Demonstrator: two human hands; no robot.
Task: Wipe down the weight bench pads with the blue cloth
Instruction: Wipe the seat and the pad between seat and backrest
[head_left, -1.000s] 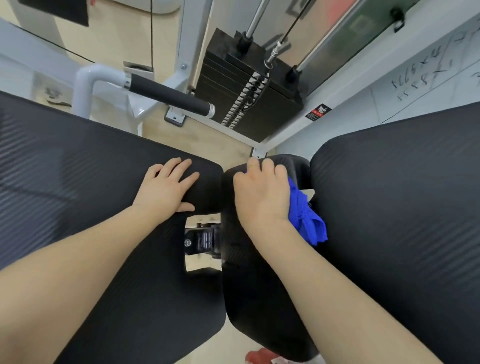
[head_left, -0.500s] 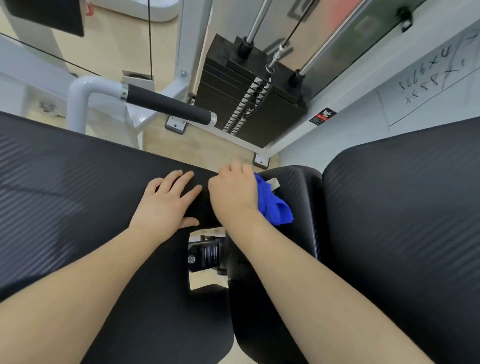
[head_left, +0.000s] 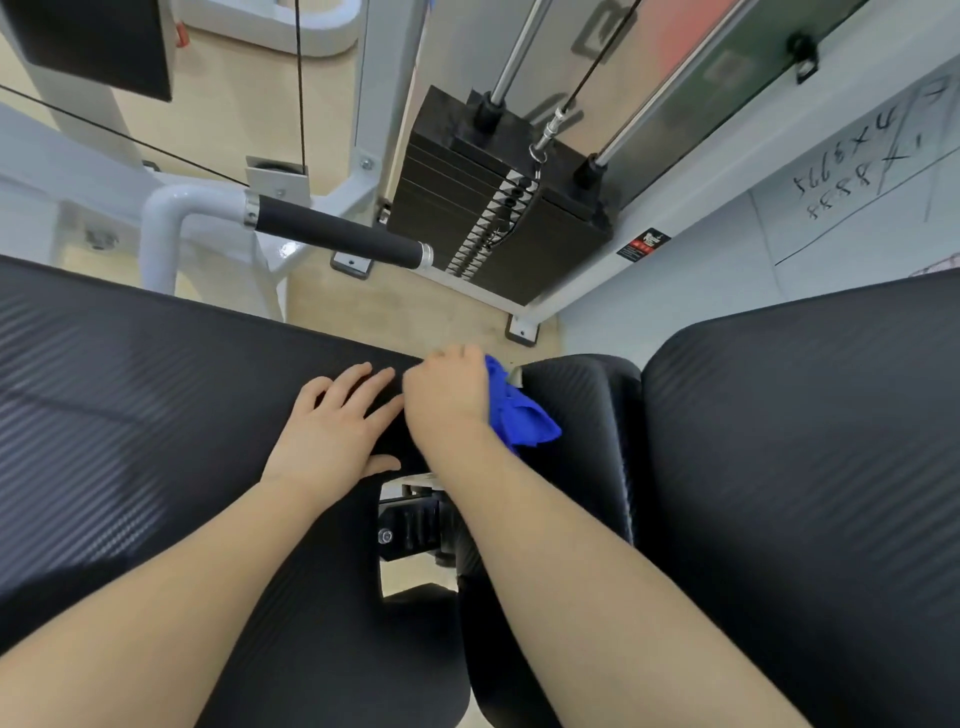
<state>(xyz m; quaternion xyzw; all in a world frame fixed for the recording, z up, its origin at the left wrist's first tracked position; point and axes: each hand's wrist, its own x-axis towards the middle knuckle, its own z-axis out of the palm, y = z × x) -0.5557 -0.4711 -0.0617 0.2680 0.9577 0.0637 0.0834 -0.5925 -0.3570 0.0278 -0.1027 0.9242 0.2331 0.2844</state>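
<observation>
Mid-wipe: right hand (head_left: 449, 392) curled round blue cloth (head_left: 519, 415) at left pad (head_left: 156, 415) corner. Left hand (head_left: 335, 423) flat, fingers spread, bracing pad. Next probably sweep across narrow middle pad (head_left: 576, 415), even pressure.

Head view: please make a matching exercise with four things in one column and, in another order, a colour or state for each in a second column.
Things:
1. left hand
2. cloth
3. weight stack
4. handle grip

States:
A. blue, bunched under a hand
B. black plates under two steel rods
C. flat on the large pad, fingers spread
D. black, on a white tube

Pairs: 1-C, 2-A, 3-B, 4-D
</observation>
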